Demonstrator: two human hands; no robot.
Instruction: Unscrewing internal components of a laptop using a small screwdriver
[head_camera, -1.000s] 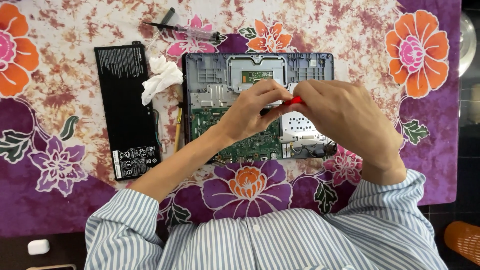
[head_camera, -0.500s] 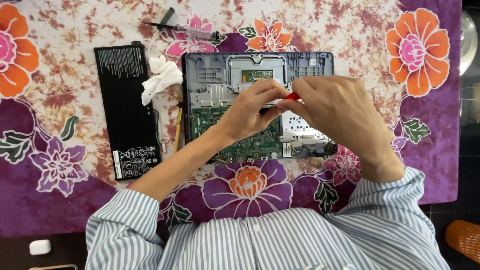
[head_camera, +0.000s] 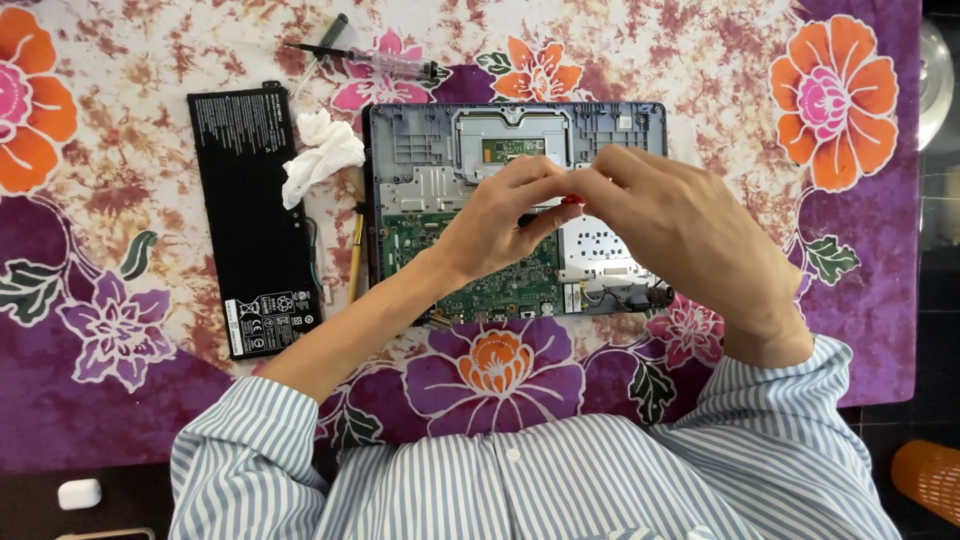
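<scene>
An opened laptop base lies on the flowered cloth, its green circuit board and silver metal plates exposed. Both hands meet above its middle. My right hand is closed around a small red-handled tool, of which only a sliver of red shows. My left hand pinches at the same spot, fingertips touching the tool's dark shaft just over the board. The tool's tip is hidden by the fingers.
A flat black battery pack lies left of the laptop, with a crumpled white tissue and a thin yellow-handled tool between them. A clear-handled screwdriver rests at the cloth's far edge. An orange basket stands on the floor, lower right.
Both hands stay joined over the laptop; the right hand has shifted slightly, covering more of the red handle. Nothing else moved.
</scene>
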